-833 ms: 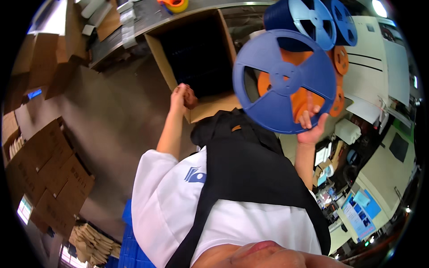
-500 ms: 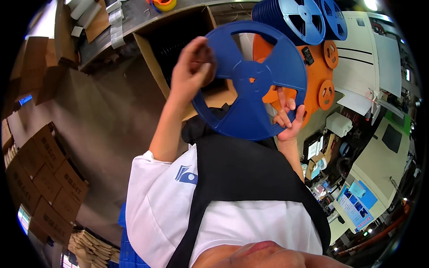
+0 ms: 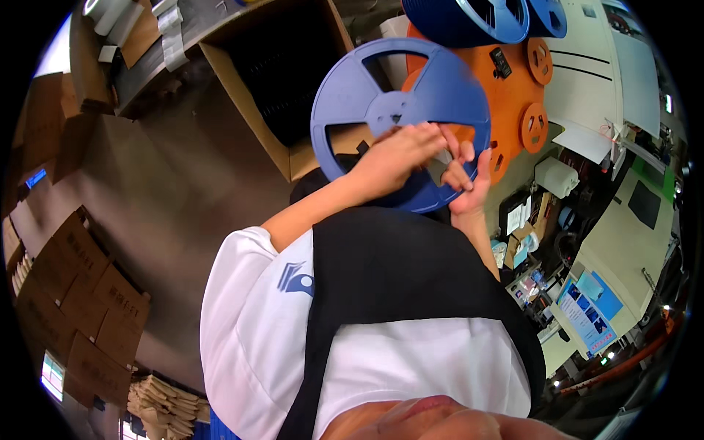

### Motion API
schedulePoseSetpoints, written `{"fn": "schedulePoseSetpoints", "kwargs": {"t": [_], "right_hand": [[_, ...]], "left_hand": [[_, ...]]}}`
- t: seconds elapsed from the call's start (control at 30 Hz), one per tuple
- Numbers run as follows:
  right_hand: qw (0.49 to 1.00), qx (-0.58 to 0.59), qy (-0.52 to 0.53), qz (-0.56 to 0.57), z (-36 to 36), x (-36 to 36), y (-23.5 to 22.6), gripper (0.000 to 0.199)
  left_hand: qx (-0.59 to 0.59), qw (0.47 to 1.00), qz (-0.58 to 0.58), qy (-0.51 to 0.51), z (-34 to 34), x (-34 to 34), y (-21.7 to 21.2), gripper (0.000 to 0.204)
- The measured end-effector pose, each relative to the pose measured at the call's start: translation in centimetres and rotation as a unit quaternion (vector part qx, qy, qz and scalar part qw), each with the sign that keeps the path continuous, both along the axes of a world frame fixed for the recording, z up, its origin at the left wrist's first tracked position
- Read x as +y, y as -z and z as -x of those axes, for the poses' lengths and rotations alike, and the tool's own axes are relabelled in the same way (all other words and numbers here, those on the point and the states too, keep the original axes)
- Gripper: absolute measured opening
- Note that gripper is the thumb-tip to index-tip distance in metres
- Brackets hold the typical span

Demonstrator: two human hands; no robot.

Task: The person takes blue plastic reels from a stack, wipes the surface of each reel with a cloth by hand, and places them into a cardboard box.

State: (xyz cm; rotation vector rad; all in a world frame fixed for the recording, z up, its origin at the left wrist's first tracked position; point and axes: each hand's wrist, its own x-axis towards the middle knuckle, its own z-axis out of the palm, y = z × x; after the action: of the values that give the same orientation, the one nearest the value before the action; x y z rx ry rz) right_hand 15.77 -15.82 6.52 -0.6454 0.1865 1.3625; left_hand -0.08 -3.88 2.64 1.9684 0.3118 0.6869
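A large blue plastic reel point(image 3: 447, 81) with wide cut-outs is held up in front of my apron, its round face turned up toward me. My right hand point(image 3: 469, 183) grips its lower right rim, with fingers passing through a cut-out and the thumb outside. Across the reel's lower face, just below the hub, lies my left hand point(image 3: 400, 158). Its fingers are stretched out together and reach to the fingers of the right hand. The left thumb is hidden, and the left hand covers part of the reel's lower spoke.
Beyond the reel stands an open cardboard box point(image 3: 246, 121) with dark contents. Orange reels point(image 3: 513, 103) lie at the right, with a stack of blue reels point(image 3: 458, 22) behind. A grey workbench point(image 3: 198, 37) is at the far left; stacked cartons point(image 3: 81, 293) stand at lower left.
My left hand has left the reel's upper left edge and moved down and right onto its lower face. The reel has shifted slightly left and turned, still in my right hand.
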Motion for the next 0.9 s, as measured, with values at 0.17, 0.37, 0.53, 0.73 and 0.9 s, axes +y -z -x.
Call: {"fn": "schedulePoseSetpoints", "kwargs": {"t": [0.17, 0.37, 0.53, 0.73, 0.9], "right_hand": [[0.997, -0.021, 0.040, -0.063, -2.4, 0.0, -0.9, 0.035], [0.993, -0.009, 0.055, -0.103, -3.8, 1.7, -1.4, 0.027], [0.995, 0.028, 0.064, -0.077, -4.1, 3.0, -2.1, 0.025], [0.997, -0.054, 0.004, -0.061, -3.4, 4.6, -2.9, 0.057], [0.961, -0.270, -0.051, -0.039, -3.9, 5.0, -3.8, 0.071]], "left_hand": [[0.097, 0.956, 0.257, -0.099, 3.7, 4.7, 5.5, 0.031], [0.033, 0.960, 0.066, -0.271, 9.9, 10.4, 3.6, 0.044], [0.219, 0.953, -0.209, -0.010, 9.2, 6.6, -0.3, 0.071], [0.148, 0.948, -0.251, -0.128, 8.5, 3.7, 2.9, 0.054], [0.070, 0.866, 0.482, -0.116, 9.4, 3.0, 4.5, 0.014]]}}
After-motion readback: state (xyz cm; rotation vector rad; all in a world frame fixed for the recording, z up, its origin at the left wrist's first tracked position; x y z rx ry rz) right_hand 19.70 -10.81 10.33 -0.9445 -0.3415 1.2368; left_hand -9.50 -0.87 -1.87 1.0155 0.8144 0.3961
